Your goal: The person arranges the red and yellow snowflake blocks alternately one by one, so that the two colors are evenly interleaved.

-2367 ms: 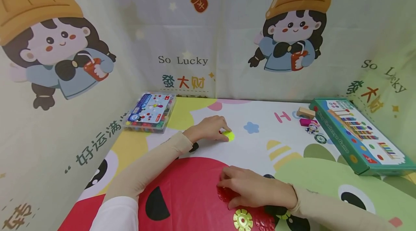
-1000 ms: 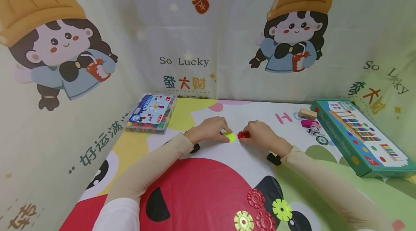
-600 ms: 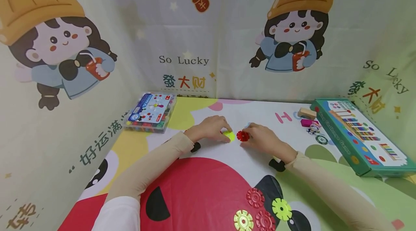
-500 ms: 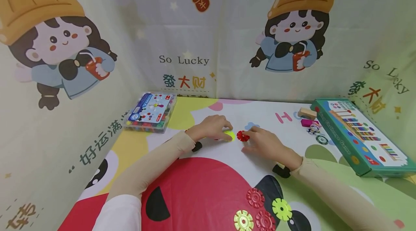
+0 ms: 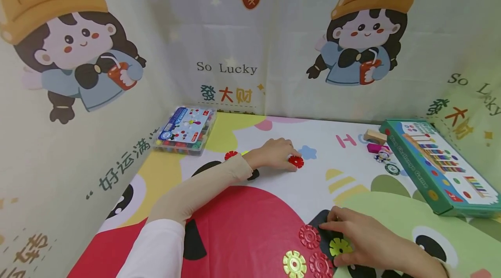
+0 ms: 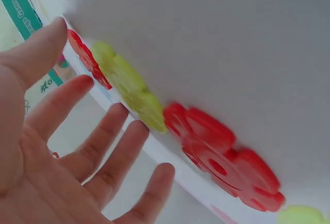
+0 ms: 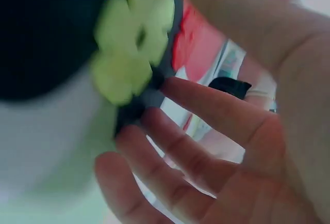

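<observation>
My left hand (image 5: 275, 155) pinches the edge of a red notched plastic snowflake disc (image 5: 296, 162) that lies on the tablecloth, thumb and index finger on either side. In the left wrist view a row continues from it: a yellow-green disc (image 6: 126, 82), another red disc (image 6: 221, 157) and part of a yellow one (image 6: 304, 216). Low on the right, my right hand (image 5: 364, 236) hovers with parted fingers around a yellow-green disc (image 5: 339, 246). Beside that lie two red discs (image 5: 309, 236) and a yellow disc (image 5: 294, 264).
A clear case (image 5: 185, 130) of coloured pieces stands at the back left. Along the right side lies a green game box (image 5: 442, 167). Next to it are a wooden block (image 5: 375, 136), a magenta block (image 5: 372, 148), a small figure (image 5: 382, 156) and a round dark token (image 5: 392, 169).
My right hand has let go of the red disc in the row and come back to the loose discs at lower right. My left hand has shifted right, from the yellow-green disc to that red one.
</observation>
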`<state>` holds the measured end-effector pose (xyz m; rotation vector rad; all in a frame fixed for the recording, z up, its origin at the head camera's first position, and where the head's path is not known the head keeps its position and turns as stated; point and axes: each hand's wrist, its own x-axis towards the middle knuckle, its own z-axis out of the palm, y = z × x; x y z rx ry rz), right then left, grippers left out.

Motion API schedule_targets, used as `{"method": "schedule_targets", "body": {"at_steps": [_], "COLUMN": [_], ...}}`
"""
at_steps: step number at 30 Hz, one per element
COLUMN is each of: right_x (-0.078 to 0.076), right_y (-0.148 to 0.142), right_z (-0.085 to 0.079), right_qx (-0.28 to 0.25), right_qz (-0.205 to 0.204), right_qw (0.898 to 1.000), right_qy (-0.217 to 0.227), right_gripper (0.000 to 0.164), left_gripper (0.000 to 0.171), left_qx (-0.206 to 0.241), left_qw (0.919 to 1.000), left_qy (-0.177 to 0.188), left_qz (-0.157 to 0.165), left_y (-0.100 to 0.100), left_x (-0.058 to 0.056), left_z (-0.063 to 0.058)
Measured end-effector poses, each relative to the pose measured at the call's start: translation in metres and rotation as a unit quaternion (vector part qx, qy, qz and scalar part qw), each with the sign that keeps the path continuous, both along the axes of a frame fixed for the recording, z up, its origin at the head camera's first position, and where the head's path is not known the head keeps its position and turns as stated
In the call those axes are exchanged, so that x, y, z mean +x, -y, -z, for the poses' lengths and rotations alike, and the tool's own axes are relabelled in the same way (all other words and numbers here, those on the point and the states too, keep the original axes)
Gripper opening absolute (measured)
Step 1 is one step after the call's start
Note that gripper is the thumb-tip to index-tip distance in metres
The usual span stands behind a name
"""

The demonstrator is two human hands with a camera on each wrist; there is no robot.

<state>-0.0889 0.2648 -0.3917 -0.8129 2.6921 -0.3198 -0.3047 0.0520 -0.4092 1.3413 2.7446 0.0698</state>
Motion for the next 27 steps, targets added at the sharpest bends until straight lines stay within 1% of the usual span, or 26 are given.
{"method": "schedule_targets", "body": {"at_steps": [3, 5, 7, 10, 13, 14, 17, 18, 22, 24, 25, 27], "right_x": [0.01, 0.013, 0.014, 0.014, 0.013, 0.013, 0.011, 0.011, 0.013, 0.015, 0.015, 0.016], "right_y": [-0.004, -0.005, -0.007, -0.011, -0.016, -0.017, -0.018, -0.018, -0.018, -0.018, -0.018, -0.018], "right_z": [0.004, 0.006, 0.008, 0.007, 0.007, 0.007, 0.009, 0.009, 0.006, 0.004, 0.003, 0.001], "right_qx": [-0.013, -0.029, -0.043, -0.051, -0.057, -0.057, -0.062, -0.062, -0.069, -0.071, -0.073, -0.074], "right_qz": [0.0, 0.003, 0.011, 0.04, 0.053, 0.055, 0.046, 0.048, 0.062, 0.063, 0.062, 0.055], "right_qw": [1.0, 1.0, 0.999, 0.996, 0.993, 0.993, 0.995, 0.995, 0.99, 0.988, 0.987, 0.988], "right_qy": [0.002, -0.001, 0.009, 0.064, 0.09, 0.09, 0.064, 0.064, 0.108, 0.123, 0.128, 0.123], "right_gripper": [0.055, 0.047, 0.044, 0.046, 0.047, 0.046, 0.041, 0.04, 0.04, 0.039, 0.038, 0.038], "left_gripper": [0.05, 0.049, 0.048, 0.048, 0.048, 0.047, 0.047, 0.047, 0.047, 0.047, 0.046, 0.046], "left_qx": [-0.008, -0.013, -0.015, -0.012, -0.008, -0.008, -0.009, -0.009, -0.001, 0.002, 0.004, 0.008], "left_qw": [0.9999, 0.9997, 0.9996, 0.9996, 0.9997, 0.9997, 0.9995, 0.9995, 0.9998, 0.9998, 0.9997, 0.9996], "left_qy": [-0.008, -0.014, -0.016, -0.014, -0.011, -0.011, -0.012, -0.012, -0.007, -0.008, -0.009, -0.013], "left_qz": [-0.009, -0.015, -0.019, -0.019, -0.02, -0.022, -0.027, -0.027, -0.02, -0.019, -0.021, -0.025], "left_y": [-0.001, -0.001, -0.001, -0.001, 0.0, 0.0, 0.0, 0.0, -0.002, -0.003, -0.004, -0.004], "left_x": [0.002, 0.003, 0.004, 0.004, 0.004, 0.004, 0.004, 0.005, 0.006, 0.006, 0.006, 0.006], "left_z": [-0.002, -0.002, -0.002, -0.001, 0.0, 0.0, 0.001, 0.001, 0.0, 0.001, 0.001, 0.001]}}
